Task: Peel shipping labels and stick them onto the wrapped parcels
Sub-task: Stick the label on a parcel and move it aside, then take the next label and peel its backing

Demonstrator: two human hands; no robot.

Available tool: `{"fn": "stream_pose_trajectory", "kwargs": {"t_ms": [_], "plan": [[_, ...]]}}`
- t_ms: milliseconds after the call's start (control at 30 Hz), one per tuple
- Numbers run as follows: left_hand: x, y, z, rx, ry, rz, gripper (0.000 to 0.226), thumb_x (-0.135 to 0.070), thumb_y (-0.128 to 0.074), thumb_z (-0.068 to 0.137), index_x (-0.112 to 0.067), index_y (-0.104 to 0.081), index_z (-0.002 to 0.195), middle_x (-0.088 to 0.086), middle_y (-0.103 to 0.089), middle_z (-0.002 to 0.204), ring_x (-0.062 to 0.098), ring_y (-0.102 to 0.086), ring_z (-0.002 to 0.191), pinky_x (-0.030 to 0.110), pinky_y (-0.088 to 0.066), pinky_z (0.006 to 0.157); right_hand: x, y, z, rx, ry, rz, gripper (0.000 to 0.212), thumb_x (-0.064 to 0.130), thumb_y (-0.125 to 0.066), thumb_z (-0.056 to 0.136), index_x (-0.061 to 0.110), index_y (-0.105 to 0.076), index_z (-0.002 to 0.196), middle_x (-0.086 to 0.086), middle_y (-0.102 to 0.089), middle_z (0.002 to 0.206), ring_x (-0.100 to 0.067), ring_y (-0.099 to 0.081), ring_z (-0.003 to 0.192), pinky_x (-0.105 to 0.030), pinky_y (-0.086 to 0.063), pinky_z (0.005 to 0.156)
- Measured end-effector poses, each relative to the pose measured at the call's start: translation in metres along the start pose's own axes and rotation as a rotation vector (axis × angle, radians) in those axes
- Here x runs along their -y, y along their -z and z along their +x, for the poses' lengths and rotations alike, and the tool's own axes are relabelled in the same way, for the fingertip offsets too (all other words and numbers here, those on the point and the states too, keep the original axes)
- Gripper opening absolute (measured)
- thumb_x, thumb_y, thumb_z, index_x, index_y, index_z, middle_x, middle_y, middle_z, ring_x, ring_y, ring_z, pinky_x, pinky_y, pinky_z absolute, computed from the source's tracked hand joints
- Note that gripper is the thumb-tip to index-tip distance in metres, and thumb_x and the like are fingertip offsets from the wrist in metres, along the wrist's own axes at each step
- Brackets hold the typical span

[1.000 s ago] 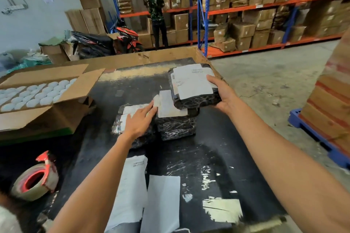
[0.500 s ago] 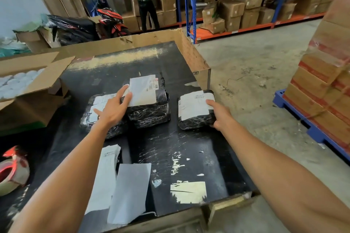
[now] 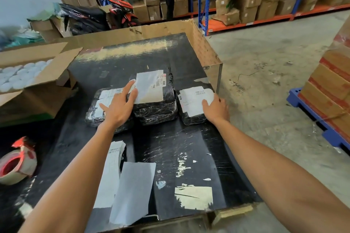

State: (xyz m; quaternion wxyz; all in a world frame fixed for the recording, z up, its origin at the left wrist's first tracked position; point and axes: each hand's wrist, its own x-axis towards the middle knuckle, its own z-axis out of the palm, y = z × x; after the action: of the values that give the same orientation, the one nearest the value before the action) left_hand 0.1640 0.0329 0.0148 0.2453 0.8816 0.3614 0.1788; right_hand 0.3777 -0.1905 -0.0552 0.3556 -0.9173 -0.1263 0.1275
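Three black wrapped parcels lie in a row on the black table (image 3: pixel 189 147), each with a white label on top. My left hand (image 3: pixel 118 107) rests flat on the left parcel (image 3: pixel 94 113), its fingertips touching the edge of the taller middle parcel (image 3: pixel 157 108). My right hand (image 3: pixel 216 108) lies with straight fingers on the right parcel (image 3: pixel 189 117), on its label (image 3: pixel 195 96). Label sheets (image 3: pixel 111 172) and a blank backing paper (image 3: pixel 132 191) lie near the table's front.
A tape dispenser (image 3: pixel 17 164) sits at the front left. An open carton of white round items (image 3: pixel 24 75) stands at the left. Cardboard walls (image 3: pixel 204 49) edge the table's back and right. A blue pallet of boxes (image 3: pixel 329 100) stands right; a person is at the far shelves.
The right hand brought its parcel down from mid-air and set it on the table beside the middle parcel. The left hand stayed on the left parcel.
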Motion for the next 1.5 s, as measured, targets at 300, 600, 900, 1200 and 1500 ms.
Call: {"fn": "stream_pose_trajectory", "kwargs": {"t_ms": [300, 600, 900, 1200, 1500], "plan": [[0.000, 0.001, -0.001, 0.061, 0.047, 0.012, 0.063, -0.080, -0.015, 0.094, -0.059, -0.018, 0.153, -0.003, -0.041, 0.161, 0.036, -0.025, 0.153, 0.075, 0.017, 0.111, -0.003, -0.005, -0.001, -0.028, -0.033, -0.054, 0.059, 0.045, -0.033, 0.106, 0.022, -0.024, 0.159, -0.019, -0.034, 0.158, -0.039, -0.034, 0.142, -0.051, -0.036, 0.110], [-0.002, -0.004, -0.022, -0.036, 0.051, -0.102, 0.059, -0.060, -0.017, 0.106, -0.036, -0.028, 0.159, -0.005, -0.035, 0.164, 0.027, -0.027, 0.153, 0.064, 0.000, 0.122, -0.002, 0.005, -0.033, -0.171, 0.204, -0.171, 0.055, 0.041, -0.043, 0.102, 0.019, -0.039, 0.152, -0.011, -0.033, 0.159, -0.033, -0.033, 0.142, -0.049, -0.027, 0.114], [0.080, -0.002, -0.123, -0.224, -0.039, -0.215, 0.033, 0.004, -0.054, 0.094, -0.018, -0.077, 0.098, -0.004, -0.074, 0.102, 0.016, -0.067, 0.101, 0.041, -0.055, 0.092, 0.051, -0.071, -0.155, 0.263, 0.473, 0.166, 0.013, 0.034, -0.057, 0.099, 0.022, -0.062, 0.100, 0.002, -0.064, 0.100, -0.016, -0.061, 0.096, -0.034, -0.047, 0.079], [0.147, 0.013, -0.163, -0.130, 0.086, -0.245, 0.041, 0.007, -0.050, 0.090, -0.016, -0.076, 0.113, 0.000, -0.069, 0.131, 0.022, -0.062, 0.123, 0.041, -0.049, 0.105, 0.108, -0.153, -0.202, 0.505, 0.348, 0.010, 0.049, 0.043, -0.066, 0.089, 0.020, -0.044, 0.053, 0.003, -0.044, 0.053, -0.017, -0.054, 0.060, -0.033, -0.042, 0.064], [0.145, 0.006, -0.170, -0.054, 0.034, -0.201, 0.037, -0.022, -0.039, 0.110, -0.006, -0.058, 0.138, -0.001, -0.058, 0.138, 0.023, -0.047, 0.138, 0.026, -0.030, 0.112, 0.107, -0.156, -0.196, 0.400, 0.108, 0.076, 0.052, 0.035, -0.076, 0.087, 0.021, -0.041, 0.051, -0.001, -0.056, 0.066, -0.021, -0.054, 0.066, -0.029, -0.040, 0.064]]}}
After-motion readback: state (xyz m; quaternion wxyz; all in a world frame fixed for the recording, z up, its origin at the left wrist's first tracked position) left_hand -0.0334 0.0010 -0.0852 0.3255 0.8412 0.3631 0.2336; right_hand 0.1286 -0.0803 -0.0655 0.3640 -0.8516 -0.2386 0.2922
